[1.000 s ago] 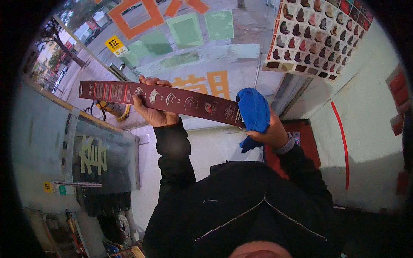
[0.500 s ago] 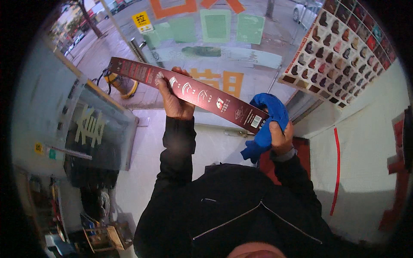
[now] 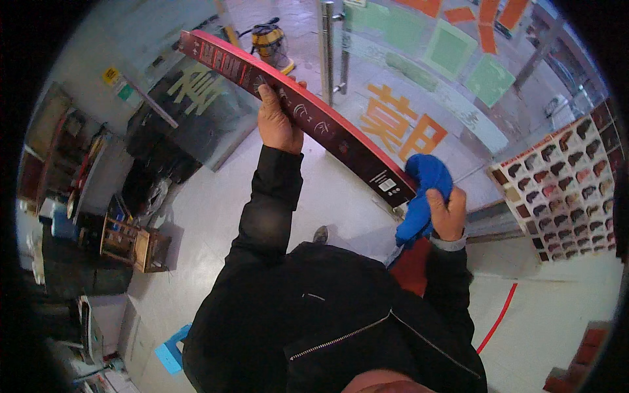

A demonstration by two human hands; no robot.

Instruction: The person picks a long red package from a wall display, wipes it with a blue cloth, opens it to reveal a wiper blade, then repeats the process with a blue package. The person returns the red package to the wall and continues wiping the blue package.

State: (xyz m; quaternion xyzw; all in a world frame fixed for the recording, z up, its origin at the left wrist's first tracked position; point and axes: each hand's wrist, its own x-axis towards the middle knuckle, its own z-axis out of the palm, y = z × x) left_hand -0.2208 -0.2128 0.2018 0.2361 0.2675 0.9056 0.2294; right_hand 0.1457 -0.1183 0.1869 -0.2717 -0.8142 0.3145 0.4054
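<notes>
A long, narrow dark red box (image 3: 334,139) with white print and a bright red edge slants across the view, its left end higher. My left hand (image 3: 278,123) is closed round it left of its middle, thumb on the printed face. A bunched blue cloth (image 3: 422,194) is gripped in my right hand (image 3: 449,213), thumb on top. The cloth lies against the box's right end and covers its corner. Whether my right fingers also touch the box is hidden by the cloth.
Ahead is a glass door with a metal handle (image 3: 327,52); beyond it stands a yellow-and-black vacuum cleaner (image 3: 268,40). A colour-sample chart (image 3: 567,183) hangs at the right. At the left are a wooden stool (image 3: 136,242) and cluttered shelves (image 3: 82,164). A red mat (image 3: 414,270) lies below the cloth.
The view has turned leftward, bringing more of the left side of the room into sight. The box has tilted, showing its bright red edge. Both hands keep hold of the box and the cloth.
</notes>
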